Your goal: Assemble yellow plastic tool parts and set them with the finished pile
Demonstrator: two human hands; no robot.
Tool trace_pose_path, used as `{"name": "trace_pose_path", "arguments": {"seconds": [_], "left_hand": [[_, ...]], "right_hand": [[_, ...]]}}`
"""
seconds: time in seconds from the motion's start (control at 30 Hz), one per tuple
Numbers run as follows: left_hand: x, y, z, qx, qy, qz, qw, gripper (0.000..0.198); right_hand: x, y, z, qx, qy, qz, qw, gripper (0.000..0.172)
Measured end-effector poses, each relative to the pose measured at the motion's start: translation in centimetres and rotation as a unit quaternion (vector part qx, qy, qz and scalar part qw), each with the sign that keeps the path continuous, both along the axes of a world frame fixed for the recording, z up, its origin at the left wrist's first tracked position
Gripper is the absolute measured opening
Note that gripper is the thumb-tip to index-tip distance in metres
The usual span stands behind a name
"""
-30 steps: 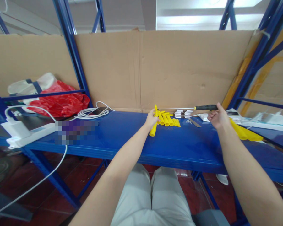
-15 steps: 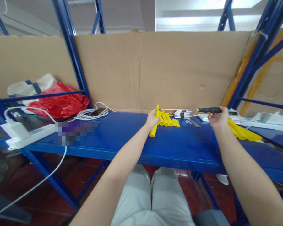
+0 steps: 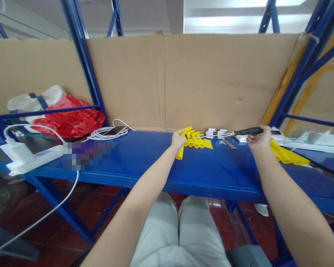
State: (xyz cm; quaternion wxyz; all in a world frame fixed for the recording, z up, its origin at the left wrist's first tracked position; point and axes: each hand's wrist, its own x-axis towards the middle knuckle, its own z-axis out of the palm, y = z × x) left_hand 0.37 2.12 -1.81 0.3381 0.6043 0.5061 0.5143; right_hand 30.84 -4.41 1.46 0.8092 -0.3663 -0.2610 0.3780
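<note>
Holding a yellow tube (image 3: 179, 153) in the left grip (image 3: 178, 139), wrapped firmly round it, and a black-handled screwdriver (image 3: 247, 131) in the right grip (image 3: 258, 138), also curled closed, aiming it back toward the left grip. Could slip off-line and jab the left grip if pushed from so far back, or sweep aside the loose yellow pieces (image 3: 196, 143) just right of it. Cannot make out any brand, label or writing.

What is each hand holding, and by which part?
Right hand: the screwdriver, by its black handle. Left hand: a yellow tube, just above its lower end.
</note>
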Motion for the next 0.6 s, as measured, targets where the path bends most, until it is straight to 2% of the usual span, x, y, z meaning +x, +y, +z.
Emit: {"name": "trace_pose_path", "arguments": {"seconds": [0.07, 0.13, 0.43, 0.6], "left_hand": [[0.2, -0.1, -0.1, -0.008, 0.023, -0.002, 1.0, 0.061], [0.3, -0.2, -0.2, -0.009, 0.038, -0.006, 0.999, 0.064], [0.5, 0.1, -0.6, 0.02, 0.067, 0.01, 0.998, 0.062], [0.4, -0.1, -0.6, 0.006, 0.094, 0.009, 0.995, 0.059]], "right_hand": [[-0.6, -0.4, 0.3, -0.032, 0.063, -0.04, 0.997, 0.028], [-1.2, -0.8, 0.6, -0.042, 0.083, -0.044, 0.995, 0.027], [-2.6, -1.4, 1.0, -0.055, 0.068, -0.017, 0.996, 0.027], [-2.5, -1.2, 0.8, -0.059, 0.047, -0.012, 0.997, 0.029]]}}
